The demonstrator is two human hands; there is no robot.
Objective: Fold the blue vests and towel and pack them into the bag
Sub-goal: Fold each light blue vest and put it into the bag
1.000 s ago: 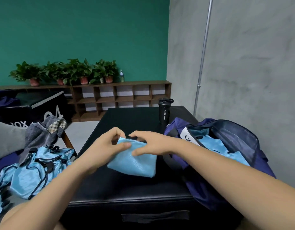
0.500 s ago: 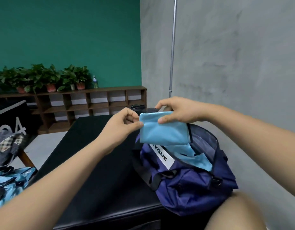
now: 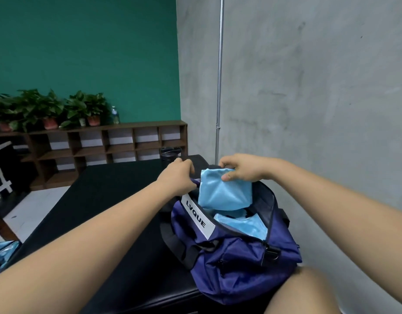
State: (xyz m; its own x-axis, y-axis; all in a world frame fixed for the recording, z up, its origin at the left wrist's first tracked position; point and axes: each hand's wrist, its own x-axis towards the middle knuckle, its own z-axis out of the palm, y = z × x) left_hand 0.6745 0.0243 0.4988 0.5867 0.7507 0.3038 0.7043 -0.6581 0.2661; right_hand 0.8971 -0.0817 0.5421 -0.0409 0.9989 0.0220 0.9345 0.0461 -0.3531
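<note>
1. Blue shiny-mesh folded vest (image 3: pixel 225 191) hangs upright over the open mouth of the bag (image 3: pixel 240 268). Its lower edge dips inside and its top is above the rim.
2. R hand (image 3: pixel 243 168) pinches the vest's top edge, thumb in front, other fingers (image 3: pixel 227 176) curled behind. Grip at the top prob keeps the fold shut so the packet drops straight in.
3. L hand (image 3: pixel 177 175) has its fingers (image 3: pixel 188 166) curled round the bag's near-left rim, on the purple fabric. Looks like it's pulling the mouth wide so the vest clears the zip. Fingertips hidden, so exact hold is unclear.
4. Bag sits at the right front corner of the black table (image 3: pixel 109 200), just beside the person's knee (image 3: pixel 308 291), mouth facing up toward the person for easy reach w/ both hands.
5. More blue cloth (image 3: pixel 243 225) lies in the bag under the held vest, so packing is partly done. Blue fabric heap (image 3: pixel 3 252) at the far-left edge, off the table, prob not yet folded.
6. Text: white label (image 3: pixel 196 217) along the bag's rim reads "LVQUE" in black caps. White "4" shows on the black box (image 3: pixel 0 180) far left, rest cut off.
7. Black bottle (image 3: pixel 169 154) stands behind the L hand; no writing legible.
</note>
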